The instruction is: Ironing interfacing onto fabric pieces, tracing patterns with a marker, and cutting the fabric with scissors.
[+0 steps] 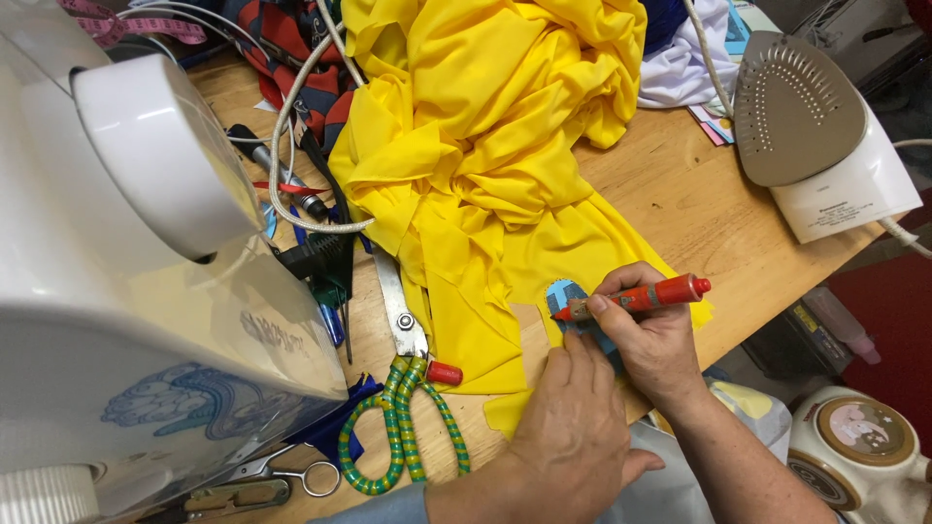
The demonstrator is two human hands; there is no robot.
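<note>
My right hand point(652, 342) grips a red-orange marker point(641, 296), its tip resting on a small blue card piece point(563, 294) that lies on the yellow fabric point(485, 165). My left hand point(573, 427) lies flat beside it, fingers pressing down on the blue piece and the fabric near the table's front edge. A small red cap point(445, 373) sits on the fabric's edge to the left of my hands. The yellow fabric is heaped across the middle of the wooden table point(680, 204).
A white sewing machine point(136, 291) fills the left. Scissors with green-yellow wrapped handles point(403, 408) lie beside the fabric, small snips point(272, 477) below. An iron point(811, 131) stands on its end at right. Cables, pens and a pink tape measure point(136, 24) crowd the back left.
</note>
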